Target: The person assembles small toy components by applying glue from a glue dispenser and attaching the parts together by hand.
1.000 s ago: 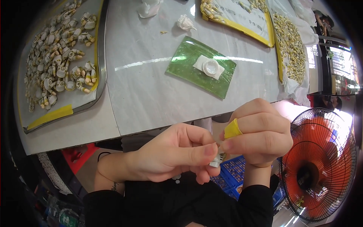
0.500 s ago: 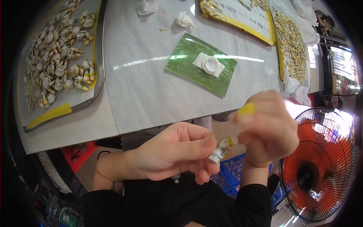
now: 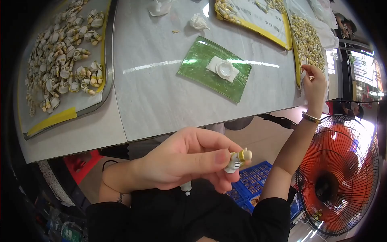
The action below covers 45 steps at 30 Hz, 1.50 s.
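At far left, a tray with yellow-taped edges [image 3: 52, 122] sits on a pale marbled desk [image 3: 149, 101], heaped with small white-and-yellow figurine pieces [image 3: 60, 60] that look largely put together. Below the desk's near edge, at centre, the left hand [image 3: 189, 161] pinches one small figurine [image 3: 236, 162], white-bodied with a yellow band and a rounded cream tip, between thumb and fingers; it seems part-done, being in the hand and in neither pile. Above it on the desk, a green glass-like plate [image 3: 193, 70] carries a folded white pad [image 3: 213, 66] with a small round white dish [image 3: 224, 69]; its shiny inside is hard to read. Behind the plate lies a crumpled tissue [image 3: 199, 22]. Further right, a yellow-edged upper tray [image 3: 258, 34] holds scattered pieces on a white sheet, with bare stretches between. Beside it, a right tray [image 3: 298, 68] is thickly covered with tiny yellowish parts [image 3: 308, 40], so plenty appear left. The right hand [image 3: 315, 80] reaches to its near end, fingertips drawn together; whether they grip a part cannot be told. Lower right stands an orange-bladed fan [image 3: 334, 177].
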Each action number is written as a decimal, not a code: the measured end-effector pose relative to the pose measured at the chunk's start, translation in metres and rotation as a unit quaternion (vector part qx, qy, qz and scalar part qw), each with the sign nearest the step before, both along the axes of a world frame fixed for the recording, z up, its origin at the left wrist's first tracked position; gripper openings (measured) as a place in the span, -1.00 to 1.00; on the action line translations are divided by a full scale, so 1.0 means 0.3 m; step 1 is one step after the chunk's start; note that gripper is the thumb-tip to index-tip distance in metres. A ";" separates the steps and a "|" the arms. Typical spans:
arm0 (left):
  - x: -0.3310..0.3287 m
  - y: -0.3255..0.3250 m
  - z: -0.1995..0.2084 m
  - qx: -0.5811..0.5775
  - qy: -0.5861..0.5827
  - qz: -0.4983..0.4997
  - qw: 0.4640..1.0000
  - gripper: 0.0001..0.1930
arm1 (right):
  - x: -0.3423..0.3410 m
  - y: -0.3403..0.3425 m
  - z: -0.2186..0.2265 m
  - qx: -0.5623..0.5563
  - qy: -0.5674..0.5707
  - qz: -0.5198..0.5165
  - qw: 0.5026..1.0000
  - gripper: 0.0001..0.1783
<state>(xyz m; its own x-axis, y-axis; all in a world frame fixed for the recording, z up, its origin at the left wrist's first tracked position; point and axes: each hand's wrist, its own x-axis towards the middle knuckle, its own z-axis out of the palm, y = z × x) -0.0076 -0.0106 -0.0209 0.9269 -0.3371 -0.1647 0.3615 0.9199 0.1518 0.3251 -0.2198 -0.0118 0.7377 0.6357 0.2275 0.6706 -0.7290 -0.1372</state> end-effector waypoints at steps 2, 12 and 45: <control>0.004 0.001 0.013 0.062 -0.005 0.034 0.997 -0.57 | -0.006 0.013 -0.003 0.013 0.000 -0.003 1.000 -0.84; -0.016 0.001 0.017 0.251 -0.063 0.164 0.952 -0.63 | 0.003 0.002 0.004 -0.034 0.020 -0.044 0.998 -0.86; -0.026 0.035 0.003 0.197 -0.007 0.180 0.964 -0.53 | -0.470 0.332 0.030 0.208 0.318 0.282 0.881 -0.78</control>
